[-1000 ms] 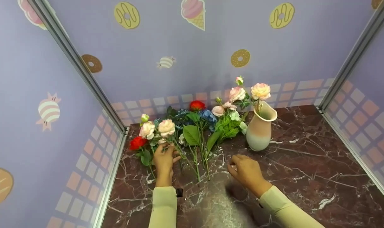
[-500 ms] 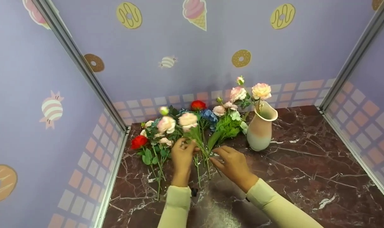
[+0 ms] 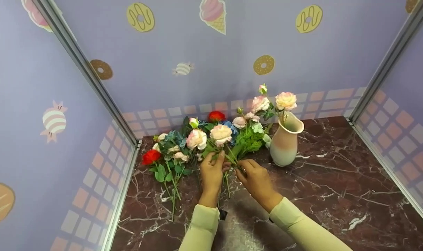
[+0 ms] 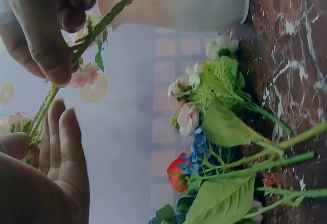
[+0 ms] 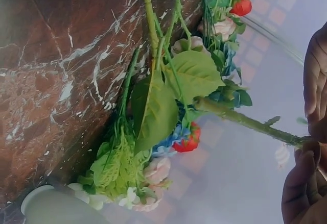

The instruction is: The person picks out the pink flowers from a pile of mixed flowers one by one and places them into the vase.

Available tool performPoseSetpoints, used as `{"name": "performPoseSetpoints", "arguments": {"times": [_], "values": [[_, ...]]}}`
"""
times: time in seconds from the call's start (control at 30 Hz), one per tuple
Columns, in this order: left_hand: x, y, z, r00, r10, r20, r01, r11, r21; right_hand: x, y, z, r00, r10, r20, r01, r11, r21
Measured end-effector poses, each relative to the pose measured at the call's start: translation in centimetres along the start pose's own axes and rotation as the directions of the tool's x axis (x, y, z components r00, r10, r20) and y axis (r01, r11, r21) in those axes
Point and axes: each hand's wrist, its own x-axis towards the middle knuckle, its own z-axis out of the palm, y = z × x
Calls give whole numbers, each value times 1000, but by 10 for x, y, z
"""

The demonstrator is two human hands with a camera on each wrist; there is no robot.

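Between my hands, above the table, is an artificial pale pink peony spray (image 3: 221, 134) with two big blooms and a green-pink bud, its heads leaning up and left. My left hand (image 3: 211, 176) holds the stem below the blooms; in the left wrist view its thumb lies against the stem and its other fingers are fairly straight. Farther down the stem, my right hand (image 3: 258, 181) pinches it between thumb and fingers. The bare, knobbly stem end (image 5: 250, 124) sticks out past the right hand. To the right stands a pink-and-white vase (image 3: 284, 148) holding a peach peony (image 3: 286, 101).
Several artificial flowers lie along the back of the marble table (image 3: 323, 195): a red flower (image 3: 151, 157) at left, another red bloom (image 3: 216, 116), blue blossoms (image 4: 198, 147), and greenery (image 3: 250, 141) beside the vase. Patterned walls (image 3: 229, 69) enclose the back and sides.
The left hand has lifted the peony spray from the left pile and carried it right. The right hand has moved left and up and now pinches the stem. The vase stays put.
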Motion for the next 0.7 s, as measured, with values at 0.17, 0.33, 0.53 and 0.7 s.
{"name": "performPoseSetpoints", "arguments": {"times": [0.17,0.33,0.53,0.7], "values": [[3,-2,0,999,18,-34,-21,996,-91,-1,1,1,1000,3,-11,-3,1000,-15],[2,0,2,999,18,-33,-20,998,-55,4,0,1,999,-5,-39,1,997,-80],[-4,-1,8,998,35,-55,-33,999,25,10,-1,1,996,-20,-84,11,994,-107],[-8,-2,11,996,49,-79,-44,997,65,9,0,2,994,-8,-110,-7,991,-135]]}}
